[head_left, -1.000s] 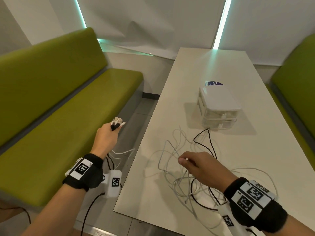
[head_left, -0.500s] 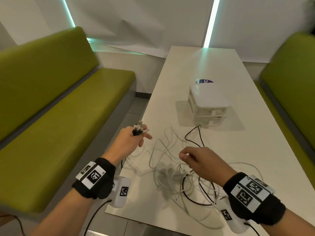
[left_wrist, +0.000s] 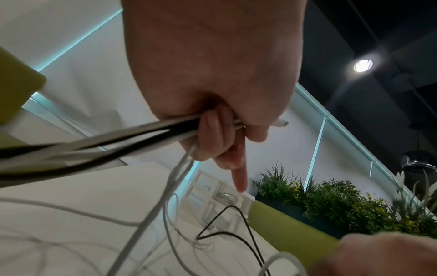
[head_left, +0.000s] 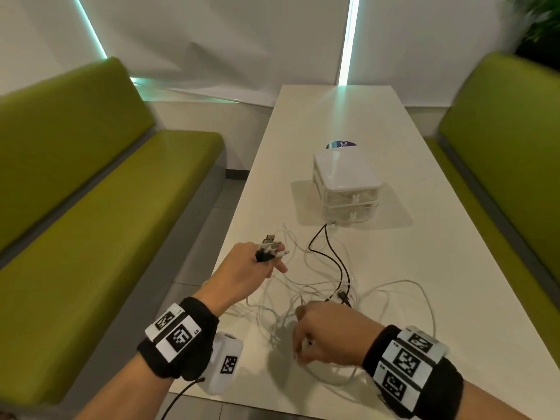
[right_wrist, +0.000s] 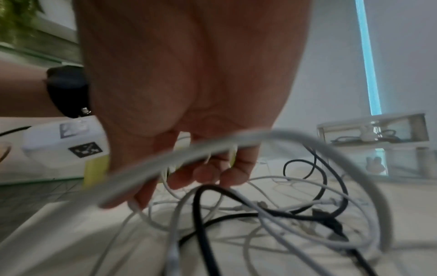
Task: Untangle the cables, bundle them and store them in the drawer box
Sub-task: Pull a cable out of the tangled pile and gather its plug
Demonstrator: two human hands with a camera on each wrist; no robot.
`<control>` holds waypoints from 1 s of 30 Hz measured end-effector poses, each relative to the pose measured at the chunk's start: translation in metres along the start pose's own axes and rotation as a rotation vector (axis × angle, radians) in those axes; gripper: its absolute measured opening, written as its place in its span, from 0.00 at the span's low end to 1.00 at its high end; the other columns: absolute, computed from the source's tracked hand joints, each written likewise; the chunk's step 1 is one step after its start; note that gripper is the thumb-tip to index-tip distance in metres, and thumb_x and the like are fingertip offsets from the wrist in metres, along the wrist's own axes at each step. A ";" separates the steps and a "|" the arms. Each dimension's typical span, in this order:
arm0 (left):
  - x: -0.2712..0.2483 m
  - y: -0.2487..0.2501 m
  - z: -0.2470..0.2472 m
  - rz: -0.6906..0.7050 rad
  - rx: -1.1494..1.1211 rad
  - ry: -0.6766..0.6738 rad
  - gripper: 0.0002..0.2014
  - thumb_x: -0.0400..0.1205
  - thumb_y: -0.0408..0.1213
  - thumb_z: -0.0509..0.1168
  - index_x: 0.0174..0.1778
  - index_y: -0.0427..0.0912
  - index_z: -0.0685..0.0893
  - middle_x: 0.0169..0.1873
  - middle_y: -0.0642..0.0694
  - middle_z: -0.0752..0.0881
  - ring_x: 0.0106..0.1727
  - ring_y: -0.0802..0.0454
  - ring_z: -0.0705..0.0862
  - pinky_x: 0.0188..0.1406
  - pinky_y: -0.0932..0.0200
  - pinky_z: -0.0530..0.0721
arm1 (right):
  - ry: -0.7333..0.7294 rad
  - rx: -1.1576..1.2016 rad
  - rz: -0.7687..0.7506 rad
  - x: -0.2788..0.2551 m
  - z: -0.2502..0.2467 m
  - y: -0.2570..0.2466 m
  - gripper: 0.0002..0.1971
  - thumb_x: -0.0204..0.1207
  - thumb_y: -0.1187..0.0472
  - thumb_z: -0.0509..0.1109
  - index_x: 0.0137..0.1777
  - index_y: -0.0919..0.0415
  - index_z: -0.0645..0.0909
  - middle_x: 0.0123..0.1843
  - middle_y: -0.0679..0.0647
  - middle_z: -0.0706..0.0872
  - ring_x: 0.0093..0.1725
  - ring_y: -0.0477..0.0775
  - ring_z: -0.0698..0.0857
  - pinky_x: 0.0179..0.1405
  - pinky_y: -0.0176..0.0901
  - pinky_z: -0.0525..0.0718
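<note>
A tangle of white cables [head_left: 306, 294] and a black cable [head_left: 335, 262] lies on the near end of the white table [head_left: 439, 283]. My left hand [head_left: 272, 257] grips a bunch of cable ends [head_left: 270, 245], with plugs sticking out above the fist, over the table's left edge. The left wrist view shows the left hand [left_wrist: 220, 134] clamped on white and black cords, one finger pointing down. My right hand [head_left: 303, 338] hovers over the tangle; in the right wrist view its fingers [right_wrist: 208, 173] curl around a white cable [right_wrist: 189, 155]. The translucent drawer box [head_left: 345, 186] stands shut beyond the cables.
Green benches run along the left [head_left: 106, 207] and right [head_left: 500, 140] of the table. A blue sticker [head_left: 341, 144] lies behind the box. Cables show inside the drawers [right_wrist: 378, 138]. Plants [left_wrist: 331, 201] stand behind the right bench.
My left hand has carried the cable ends from over the left bench to the table's edge. My right hand has drawn back a little over the tangle.
</note>
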State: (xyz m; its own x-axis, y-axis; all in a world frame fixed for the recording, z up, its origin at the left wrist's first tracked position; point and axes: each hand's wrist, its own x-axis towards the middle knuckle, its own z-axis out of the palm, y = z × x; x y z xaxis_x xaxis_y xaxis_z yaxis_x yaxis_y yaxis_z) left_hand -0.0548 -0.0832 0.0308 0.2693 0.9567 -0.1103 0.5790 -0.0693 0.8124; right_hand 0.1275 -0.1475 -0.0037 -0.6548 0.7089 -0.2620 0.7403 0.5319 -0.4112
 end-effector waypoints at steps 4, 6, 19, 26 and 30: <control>-0.002 0.003 0.002 -0.029 -0.092 0.002 0.22 0.86 0.41 0.64 0.24 0.41 0.87 0.35 0.51 0.92 0.27 0.65 0.83 0.23 0.69 0.69 | 0.233 0.204 0.045 -0.001 -0.015 0.006 0.08 0.82 0.51 0.64 0.51 0.53 0.83 0.48 0.46 0.84 0.45 0.46 0.80 0.48 0.46 0.80; -0.002 0.010 0.003 0.002 -0.168 0.031 0.22 0.87 0.40 0.63 0.26 0.39 0.88 0.36 0.46 0.92 0.46 0.68 0.83 0.27 0.71 0.72 | 0.399 0.345 0.125 -0.004 -0.024 0.010 0.08 0.86 0.54 0.59 0.50 0.53 0.78 0.45 0.44 0.87 0.43 0.44 0.84 0.48 0.47 0.83; -0.007 0.039 0.042 -0.013 -0.620 -0.053 0.20 0.74 0.57 0.64 0.35 0.40 0.76 0.23 0.49 0.65 0.22 0.55 0.58 0.19 0.62 0.57 | 0.966 0.791 0.176 -0.016 -0.043 -0.002 0.10 0.80 0.56 0.71 0.39 0.60 0.83 0.29 0.52 0.86 0.26 0.45 0.83 0.29 0.34 0.78; -0.006 0.036 0.046 0.050 -0.615 -0.103 0.23 0.74 0.57 0.65 0.35 0.37 0.74 0.21 0.50 0.62 0.20 0.56 0.58 0.17 0.64 0.60 | 0.914 0.756 0.097 -0.014 -0.037 -0.002 0.05 0.83 0.62 0.67 0.50 0.55 0.84 0.34 0.40 0.85 0.33 0.44 0.82 0.36 0.29 0.78; -0.006 0.035 0.048 0.043 -0.636 -0.094 0.22 0.73 0.56 0.66 0.35 0.37 0.74 0.22 0.49 0.60 0.20 0.57 0.58 0.17 0.66 0.60 | 0.918 0.863 0.068 -0.014 -0.038 -0.004 0.07 0.82 0.66 0.66 0.51 0.55 0.84 0.40 0.46 0.88 0.37 0.47 0.85 0.42 0.41 0.85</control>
State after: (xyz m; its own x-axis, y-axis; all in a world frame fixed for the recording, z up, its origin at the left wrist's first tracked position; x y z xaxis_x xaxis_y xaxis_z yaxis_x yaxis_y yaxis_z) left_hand 0.0009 -0.1051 0.0329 0.3646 0.9261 -0.0967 0.0049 0.1019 0.9948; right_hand 0.1391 -0.1421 0.0344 -0.0162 0.9671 0.2541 0.2011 0.2521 -0.9466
